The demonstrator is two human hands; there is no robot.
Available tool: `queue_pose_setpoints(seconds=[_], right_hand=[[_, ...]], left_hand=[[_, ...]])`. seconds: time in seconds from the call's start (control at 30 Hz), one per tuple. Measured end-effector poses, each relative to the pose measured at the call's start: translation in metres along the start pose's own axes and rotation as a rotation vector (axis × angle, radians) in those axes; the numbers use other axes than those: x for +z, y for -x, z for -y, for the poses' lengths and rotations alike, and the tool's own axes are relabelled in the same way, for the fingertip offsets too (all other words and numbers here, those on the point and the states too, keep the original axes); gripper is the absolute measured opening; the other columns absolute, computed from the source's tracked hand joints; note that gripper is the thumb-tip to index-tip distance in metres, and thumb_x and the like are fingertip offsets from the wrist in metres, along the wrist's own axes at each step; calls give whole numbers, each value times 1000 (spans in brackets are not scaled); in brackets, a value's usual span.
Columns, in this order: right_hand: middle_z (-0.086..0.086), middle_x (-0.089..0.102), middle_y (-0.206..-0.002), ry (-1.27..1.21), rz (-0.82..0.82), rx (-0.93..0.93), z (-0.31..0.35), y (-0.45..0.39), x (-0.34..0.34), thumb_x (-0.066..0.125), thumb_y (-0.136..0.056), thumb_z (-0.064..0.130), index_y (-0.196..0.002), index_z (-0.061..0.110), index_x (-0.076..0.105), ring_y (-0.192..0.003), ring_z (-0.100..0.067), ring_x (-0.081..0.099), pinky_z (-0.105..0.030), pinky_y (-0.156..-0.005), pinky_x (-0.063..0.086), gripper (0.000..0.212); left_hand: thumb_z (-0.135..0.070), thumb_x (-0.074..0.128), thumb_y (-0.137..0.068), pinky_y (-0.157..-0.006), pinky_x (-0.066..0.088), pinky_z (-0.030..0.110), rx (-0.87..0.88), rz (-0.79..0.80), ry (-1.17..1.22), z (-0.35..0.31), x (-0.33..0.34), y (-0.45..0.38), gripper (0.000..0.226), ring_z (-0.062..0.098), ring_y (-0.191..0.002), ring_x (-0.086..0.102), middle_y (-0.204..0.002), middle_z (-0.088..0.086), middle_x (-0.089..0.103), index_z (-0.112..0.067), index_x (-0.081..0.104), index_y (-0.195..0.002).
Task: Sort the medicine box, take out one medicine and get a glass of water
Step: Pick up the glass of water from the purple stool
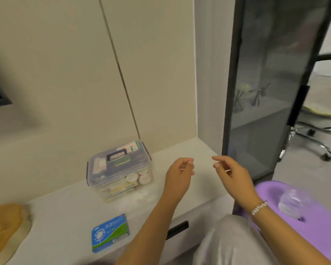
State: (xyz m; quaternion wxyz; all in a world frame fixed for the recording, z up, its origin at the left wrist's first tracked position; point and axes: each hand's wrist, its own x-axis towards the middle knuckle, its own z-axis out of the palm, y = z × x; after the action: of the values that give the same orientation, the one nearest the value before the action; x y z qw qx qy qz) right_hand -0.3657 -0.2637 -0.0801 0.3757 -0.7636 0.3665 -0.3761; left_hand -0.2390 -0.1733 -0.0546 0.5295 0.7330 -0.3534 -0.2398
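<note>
A clear plastic medicine box [119, 172] with a dark handle and a closed lid stands on the white counter [65, 211], with bottles and packets visible inside. A blue and green medicine packet [110, 233] lies flat near the counter's front edge. My left hand [179, 175] hovers to the right of the box, fingers loosely curled, holding nothing. My right hand [231, 174] hangs further right, fingers apart and empty, with a bead bracelet on the wrist. A clear glass [292, 202] rests on a purple stool [313, 222] at the lower right.
A wooden board [6, 226] lies at the counter's left end. A dark-framed glass cabinet door [271, 92] stands to the right, with an office chair base [313, 142] behind it. A drawer slot [177, 229] sits below the counter edge.
</note>
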Motion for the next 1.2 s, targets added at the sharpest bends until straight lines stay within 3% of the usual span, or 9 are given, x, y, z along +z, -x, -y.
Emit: queue_pose_setpoints(seconds=[0.17,0.27,0.33,0.47,0.57,0.73,0.9,1.07,1.2], right_hand=[[2,64,-88,181,-213,42,-49,27,-84,58,-85,12,-104,20,65,-84,-21,59,-35,-78,48,22],[-8,64,-98,278,-269,94,-83,38,-122,61,-83,9,-107,13,64,-90,-29,57,-44,-86,45,25],[-14,62,-109,314,-263,171,-108,44,-141,61,-83,10,-112,10,61,-97,-33,55,-43,-92,41,30],[-15,52,-128,251,-194,324,-156,55,-158,58,-87,20,-128,11,49,-115,-32,49,-43,-98,39,43],[-16,42,-137,178,-164,419,-186,57,-161,57,-88,26,-136,10,38,-123,-31,44,-45,-104,37,54],[-15,30,-148,11,-101,547,-228,49,-162,59,-87,26,-143,6,24,-132,-30,36,-43,-109,31,69],[-3,38,-143,-138,-18,567,-262,39,-162,61,-86,24,-143,15,26,-128,-21,41,-27,-97,35,68],[12,39,-137,-224,60,523,-284,29,-165,63,-84,22,-141,27,26,-123,-12,43,-31,-100,40,69],[13,39,-137,-293,82,502,-292,27,-163,65,-82,19,-137,33,29,-125,-11,42,-29,-100,40,67]], left_hand=[[-20,42,-93,-89,49,31,-85,311,-22,-21,89,8,25,21,-91,64,-111,9,61,-13,59,-111],[-12,45,-90,-69,49,21,-107,464,-9,-28,138,11,14,26,-84,60,-92,11,54,-15,56,-97],[-13,47,-88,-70,49,28,-145,500,-34,-26,170,9,23,26,-84,61,-92,9,56,-14,57,-109],[-11,44,-85,-75,44,36,-249,505,-35,-6,227,4,20,26,-81,51,-98,13,52,-26,57,-90],[-9,41,-88,-89,49,43,-334,476,-69,15,261,0,39,33,-100,58,-123,19,56,-13,47,-127],[-15,44,-90,-101,44,46,-368,527,-57,49,302,-11,53,28,-119,49,-139,12,44,-22,30,-141],[-20,51,-91,-105,39,48,-362,609,9,66,331,-29,58,34,-126,44,-146,9,36,-29,27,-143],[-17,52,-91,-110,35,43,-340,792,168,80,326,-40,53,26,-130,43,-145,6,43,-25,35,-140],[-14,49,-94,-111,31,49,-254,837,90,89,325,-44,52,25,-132,42,-142,8,46,-28,32,-141]])
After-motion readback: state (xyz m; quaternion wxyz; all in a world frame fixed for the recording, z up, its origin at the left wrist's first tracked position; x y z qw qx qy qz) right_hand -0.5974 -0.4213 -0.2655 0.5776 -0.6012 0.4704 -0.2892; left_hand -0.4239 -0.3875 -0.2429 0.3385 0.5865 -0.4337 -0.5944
